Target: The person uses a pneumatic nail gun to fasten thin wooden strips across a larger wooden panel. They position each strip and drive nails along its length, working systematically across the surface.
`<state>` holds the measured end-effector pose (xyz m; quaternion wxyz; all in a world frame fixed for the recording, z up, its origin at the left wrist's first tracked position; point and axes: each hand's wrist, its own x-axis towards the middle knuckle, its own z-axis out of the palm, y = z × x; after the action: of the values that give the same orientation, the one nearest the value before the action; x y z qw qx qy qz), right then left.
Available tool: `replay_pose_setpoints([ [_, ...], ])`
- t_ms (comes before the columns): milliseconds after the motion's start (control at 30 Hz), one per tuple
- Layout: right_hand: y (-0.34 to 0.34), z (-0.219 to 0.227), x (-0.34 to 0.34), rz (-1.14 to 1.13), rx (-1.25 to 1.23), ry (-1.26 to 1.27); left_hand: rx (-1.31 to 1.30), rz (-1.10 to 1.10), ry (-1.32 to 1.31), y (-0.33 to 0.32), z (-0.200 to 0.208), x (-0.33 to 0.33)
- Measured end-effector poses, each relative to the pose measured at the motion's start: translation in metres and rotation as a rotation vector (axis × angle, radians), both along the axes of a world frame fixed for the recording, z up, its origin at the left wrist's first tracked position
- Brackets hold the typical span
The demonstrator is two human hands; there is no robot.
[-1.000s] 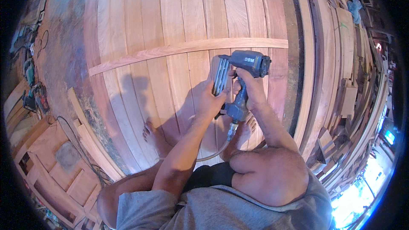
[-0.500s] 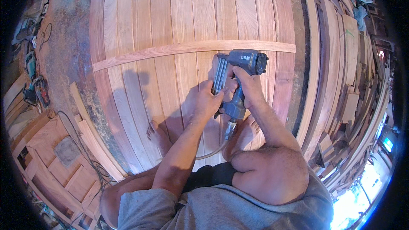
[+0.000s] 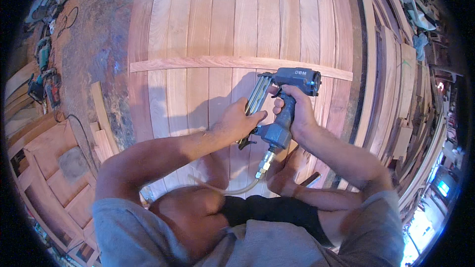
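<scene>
My right hand (image 3: 302,113) is wrapped round the handle of a dark blue air nail gun (image 3: 292,76), its head pointing up and to the right. My left hand (image 3: 240,121) grips the gun's long silver magazine (image 3: 259,94), thumb on the near side; its other fingers are partly hidden. From the base of the handle, a metal coupling (image 3: 265,164) joins a pale air hose (image 3: 232,191). Beneath the gun lies a panel of wooden boards (image 3: 198,29), side by side. A narrow wooden batten (image 3: 198,63) crosses them just beyond the gun.
My bare feet and bent legs are on the panel's near part. Stacked timber (image 3: 391,89) lines the right side. At left are power tools (image 3: 42,76), cords and a panelled wooden frame (image 3: 54,178). A small dark object (image 3: 310,179) lies by my right leg.
My left elbow has swung outward to the left, and my right arm has spread outward too. The nail gun is slightly more tilted, still in both hands. The whole view has shifted.
</scene>
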<state>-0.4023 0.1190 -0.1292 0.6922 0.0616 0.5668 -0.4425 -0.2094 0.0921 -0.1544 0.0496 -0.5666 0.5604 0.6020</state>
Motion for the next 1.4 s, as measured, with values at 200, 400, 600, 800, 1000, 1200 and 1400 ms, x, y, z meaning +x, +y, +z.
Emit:
replay_pose_setpoints([
  [200, 0.020, -0.038, 0.020, -0.107, -0.092, 0.270, -0.047, 0.107, 0.188, 0.021, -0.052, 0.000],
  [400, 0.040, -0.052, 0.026, -0.079, -0.206, 0.450, -0.143, 0.145, 0.231, 0.047, -0.081, -0.005],
  [600, 0.022, -0.059, 0.024, 0.023, -0.165, 0.384, -0.173, 0.208, 0.250, 0.037, -0.090, 0.000],
  [800, 0.010, -0.058, 0.029, 0.013, -0.163, 0.368, -0.126, 0.231, 0.264, 0.034, -0.099, 0.001],
  [1000, 0.005, -0.054, 0.036, 0.020, -0.061, 0.424, -0.033, 0.224, 0.269, 0.032, -0.104, 0.005],
  [1200, 0.002, -0.049, 0.036, 0.016, -0.036, 0.422, -0.054, 0.212, 0.216, 0.029, -0.093, 0.005],
  [1400, 0.004, -0.049, 0.076, -0.064, -0.120, 0.326, -0.035, 0.196, 0.211, 0.017, -0.087, 0.046],
])
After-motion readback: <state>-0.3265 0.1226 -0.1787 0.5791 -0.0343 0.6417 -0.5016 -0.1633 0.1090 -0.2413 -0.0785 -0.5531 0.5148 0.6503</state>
